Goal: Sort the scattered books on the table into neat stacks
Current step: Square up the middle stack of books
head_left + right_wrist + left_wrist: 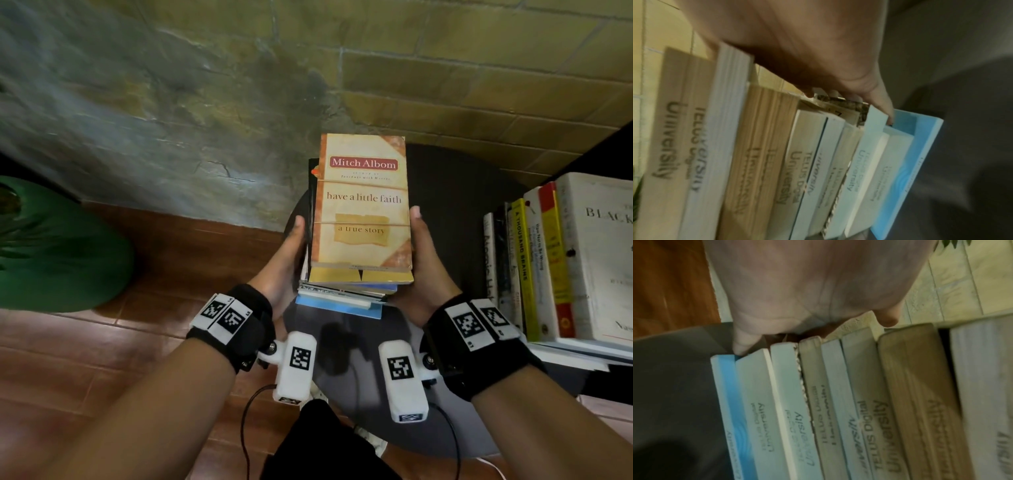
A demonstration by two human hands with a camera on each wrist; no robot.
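tan top book [363,212], light-blue bottom book [337,306], dark table [455,205]

Top book [363,209] cover: "Mitch Albom", "have a little faith", "a true story". Page edges of stacked books [877,426] stamped "TELUS Digital University". Yellow spine [524,270] on the shelf: "A THOUSAND BRAINS"; neighbouring white cover [603,253] partly legible, "BLACK".

The head camera looked steeply down from above at the round dark table [455,192], with a brick wall [445,68] beyond. The left wrist camera sat very near the book stack [838,402], looking along the left hand [807,288] at the page edges. The right wrist camera did likewise past the right hand [797,48]. All three views shared the stack.
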